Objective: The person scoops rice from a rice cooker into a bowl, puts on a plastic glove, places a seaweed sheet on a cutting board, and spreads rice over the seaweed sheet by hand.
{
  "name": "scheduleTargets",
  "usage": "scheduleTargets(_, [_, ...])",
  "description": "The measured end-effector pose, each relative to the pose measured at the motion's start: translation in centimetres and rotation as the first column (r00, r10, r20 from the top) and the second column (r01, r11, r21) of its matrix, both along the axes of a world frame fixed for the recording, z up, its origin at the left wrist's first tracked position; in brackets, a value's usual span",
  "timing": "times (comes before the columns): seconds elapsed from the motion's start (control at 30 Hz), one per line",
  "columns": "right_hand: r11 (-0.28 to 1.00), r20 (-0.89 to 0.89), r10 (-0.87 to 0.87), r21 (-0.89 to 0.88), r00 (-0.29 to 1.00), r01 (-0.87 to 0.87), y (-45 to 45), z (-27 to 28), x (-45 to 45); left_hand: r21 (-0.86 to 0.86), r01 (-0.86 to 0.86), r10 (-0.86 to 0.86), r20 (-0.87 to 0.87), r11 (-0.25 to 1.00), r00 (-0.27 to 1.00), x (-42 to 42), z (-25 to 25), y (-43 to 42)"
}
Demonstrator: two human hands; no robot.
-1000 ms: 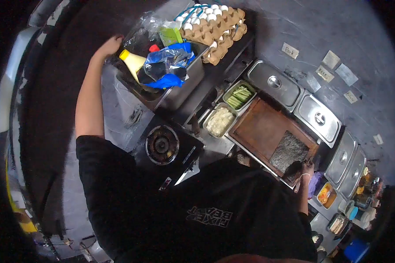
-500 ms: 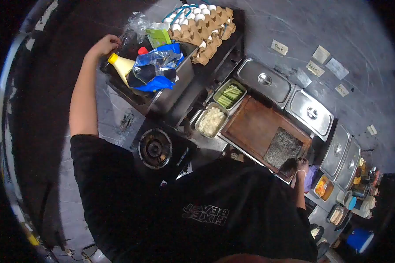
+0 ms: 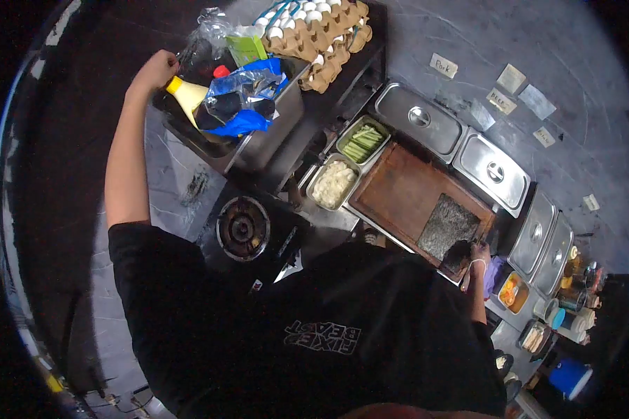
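Observation:
My left hand [image 3: 158, 70] is closed at the far left rim of a metal bin [image 3: 258, 146], beside a yellow-capped squeeze bottle [image 3: 189, 98] and clear plastic wrap [image 3: 215, 31]. What its fingers hold is hard to see. A blue-and-clear package [image 3: 241, 105] lies in the bin. My right hand [image 3: 479, 255] is closed at the near right corner of a brown board [image 3: 398, 188], next to a dark clump [image 3: 458, 255] on a sheet of seaweed [image 3: 446, 225]. A pale, handle-like end shows below that hand; what it grips is unclear.
Egg trays [image 3: 314, 38] stand behind the bin. Containers of cucumber strips [image 3: 362, 143] and a white shredded food [image 3: 333, 184] sit left of the board. Lidded steel pans [image 3: 423, 119] line its back. A gas burner [image 3: 242, 228] is at front left; purple cloth [image 3: 495, 274] lies at right.
My left hand has shifted slightly left and up, along with the view. My right hand stays at the board's corner, lifted a little.

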State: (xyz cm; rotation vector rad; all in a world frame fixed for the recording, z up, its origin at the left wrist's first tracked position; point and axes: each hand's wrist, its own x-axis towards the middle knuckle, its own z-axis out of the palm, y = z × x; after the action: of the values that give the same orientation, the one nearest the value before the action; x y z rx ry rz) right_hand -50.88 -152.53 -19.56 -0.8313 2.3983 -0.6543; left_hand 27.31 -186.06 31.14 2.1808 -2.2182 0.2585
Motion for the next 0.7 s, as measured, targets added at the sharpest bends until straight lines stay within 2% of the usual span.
scheduleTargets(0.07, [0.999, -0.039, 0.019, 0.038, 0.999, -0.018, -0.2, 0.2, 0.1, -0.038, 0.033, -0.032, 0.021, 0.999, 0.999, 1.1, -0.5, -0.4])
scheduleTargets(0.13, [0.992, -0.113, 0.044, 0.122, 0.993, -0.030, -0.7, 2.3, 1.2, -0.050, -0.033, 0.034, 0.014, 0.998, 0.999, 0.7, -0.5, -0.2])
scheduleTargets(0.23, [0.990, -0.125, 0.014, 0.144, 0.992, 0.005, -1.0, 3.8, 2.4, -0.033, -0.083, 0.084, 0.018, 0.996, 0.996, 0.3, -0.4, -0.1])
scheduleTargets(0.33, [0.997, -0.066, 0.051, -0.050, 0.996, -0.055, 0.0, -1.2, 0.1, -0.035, -0.066, 0.066, 0.012, 0.997, 0.998, 0.1, -0.3, 0.1])
scheduleTargets(0.43, [1.000, -0.051, 0.023, 0.020, 0.998, -0.022, -0.5, 0.8, 1.0, -0.073, -0.027, 0.027, 0.004, 0.997, 1.000, 0.2, -0.3, 0.3])
scheduleTargets(0.53, [0.999, -0.066, 0.021, -0.023, 0.998, -0.023, -0.5, 1.7, 1.7, -0.070, -0.001, 0.004, 0.051, 0.998, 0.999, -0.1, -0.1, 0.3])
scheduleTargets(0.63, [0.994, -0.107, 0.098, -0.034, 0.989, -0.102, -0.2, 0.3, 0.7, -0.093, 0.069, -0.056, 0.137, 0.993, 0.989, -0.2, -0.1, 0.4])
scheduleTargets(0.7, [0.995, -0.031, 0.083, -0.048, 0.996, -0.085, -0.2, 1.9, 1.3, -0.094, 0.096, -0.080, 0.159, 0.991, 0.984, -0.2, 0.0, 0.5])
